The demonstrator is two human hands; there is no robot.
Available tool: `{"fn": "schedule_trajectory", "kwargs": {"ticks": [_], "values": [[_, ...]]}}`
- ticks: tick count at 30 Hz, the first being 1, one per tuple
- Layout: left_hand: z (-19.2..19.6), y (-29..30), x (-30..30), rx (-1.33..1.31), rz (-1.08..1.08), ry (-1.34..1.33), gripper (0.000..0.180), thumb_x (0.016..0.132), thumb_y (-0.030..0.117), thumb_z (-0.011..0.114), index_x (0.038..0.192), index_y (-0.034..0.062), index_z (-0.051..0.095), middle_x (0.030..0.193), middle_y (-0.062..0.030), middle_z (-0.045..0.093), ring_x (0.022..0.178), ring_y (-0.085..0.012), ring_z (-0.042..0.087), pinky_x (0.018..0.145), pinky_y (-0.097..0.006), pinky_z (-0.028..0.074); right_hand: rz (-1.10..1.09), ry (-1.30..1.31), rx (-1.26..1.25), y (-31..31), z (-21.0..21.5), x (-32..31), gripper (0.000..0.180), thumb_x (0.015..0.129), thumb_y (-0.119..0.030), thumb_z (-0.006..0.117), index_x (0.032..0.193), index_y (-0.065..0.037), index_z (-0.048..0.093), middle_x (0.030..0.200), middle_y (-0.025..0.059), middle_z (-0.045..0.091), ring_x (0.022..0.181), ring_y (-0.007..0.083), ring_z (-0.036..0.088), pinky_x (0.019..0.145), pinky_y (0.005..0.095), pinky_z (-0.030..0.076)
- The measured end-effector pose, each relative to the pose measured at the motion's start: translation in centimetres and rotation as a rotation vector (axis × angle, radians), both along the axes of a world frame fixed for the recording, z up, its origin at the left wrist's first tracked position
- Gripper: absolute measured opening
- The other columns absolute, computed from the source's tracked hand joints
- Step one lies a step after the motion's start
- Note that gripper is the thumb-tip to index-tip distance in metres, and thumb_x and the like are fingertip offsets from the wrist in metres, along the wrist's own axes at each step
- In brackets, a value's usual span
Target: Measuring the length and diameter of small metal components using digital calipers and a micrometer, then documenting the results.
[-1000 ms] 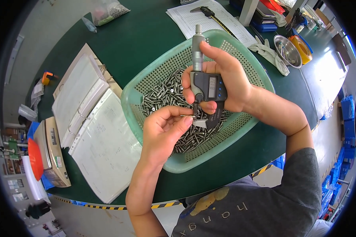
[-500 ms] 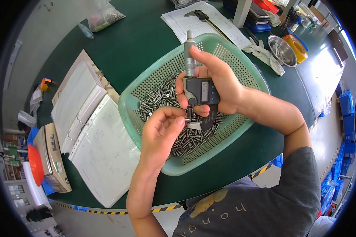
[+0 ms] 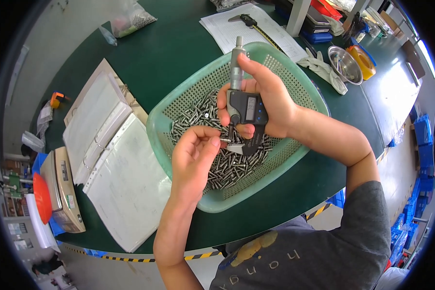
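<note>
Grey-and-black digital micrometer [image 3: 249,107] with silver thimble: raised over the basket, thimble toward the far side, measuring gap toward the near side. Gripped in the right hand [image 3: 271,99], fingers curled about the body, thumb against the thimble. Display facing up; reading not legible. Slender silver metal pin [image 3: 225,140]: pinched between thumb and forefinger of the left hand [image 3: 192,157], remaining fingers curled in. Held at the left of the measuring gap; contact with the measuring faces: cannot tell.

Beneath both hands: pale green perforated plastic basket [image 3: 155,121], holding a loose heap of silver metal pins [image 3: 229,170]. Set on a dark green tabletop [image 3: 174,34]. To the left: open white-paged ring binder [image 3: 125,183]; farther left, beige box-shaped scale [image 3: 66,188] with an orange-red pan. Far side: black caliper [image 3: 249,20] lying on white printed sheets [image 3: 221,33]. Far right: white fabric glove [image 3: 325,71], just beside a round shiny metal bowl [image 3: 355,76].
</note>
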State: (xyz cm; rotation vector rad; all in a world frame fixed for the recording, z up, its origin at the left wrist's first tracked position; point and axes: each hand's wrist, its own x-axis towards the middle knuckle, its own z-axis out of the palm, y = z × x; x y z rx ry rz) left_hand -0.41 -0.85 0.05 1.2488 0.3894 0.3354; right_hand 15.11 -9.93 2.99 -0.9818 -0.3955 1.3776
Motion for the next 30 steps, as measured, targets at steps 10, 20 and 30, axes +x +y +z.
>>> {"fn": "schedule_trajectory", "kwargs": {"ticks": [10,20,30], "values": [[-0.3,-0.1,0.5,0.526,0.39,-0.057,0.016,0.073,-0.001,0.054,0.089,0.0024,0.05,0.086,-0.0051,0.049,0.078,-0.0137,0.048,0.07,-0.025,0.038,-0.072,0.045,0.053,-0.6,0.0,0.8,0.065,0.085,-0.052,0.015,0.086,0.003,0.051,0.069,0.0154,0.057,0.039,0.0175,0.043,0.04,0.0285,0.037],[-1.0,-1.8,1.1,1.461,0.027,0.188,0.003,0.059,0.005,0.058,0.062,0.003,0.059,0.074,-0.0119,0.05,0.074,-0.0272,0.05,0.063,-0.038,0.038,-0.173,0.044,0.066,-0.7,0.9,0.2,0.063,0.082,-0.055,0.024,0.088,0.002,0.049,0.07,0.0148,0.055,0.039,0.0171,0.041,0.039,0.0278,0.035],[-1.7,-2.7,1.4,1.744,0.017,0.221,0.01,0.06,0.011,0.053,0.064,0.0046,0.06,0.075,-0.0073,0.05,0.077,-0.0207,0.048,0.065,-0.03,0.036,-0.143,0.0,0.08,-0.5,0.8,-0.6,0.057,0.084,-0.053,0.021,0.088,-0.002,0.046,0.071,0.0109,0.051,0.039,0.0169,0.041,0.037,0.0261,0.033]]}}
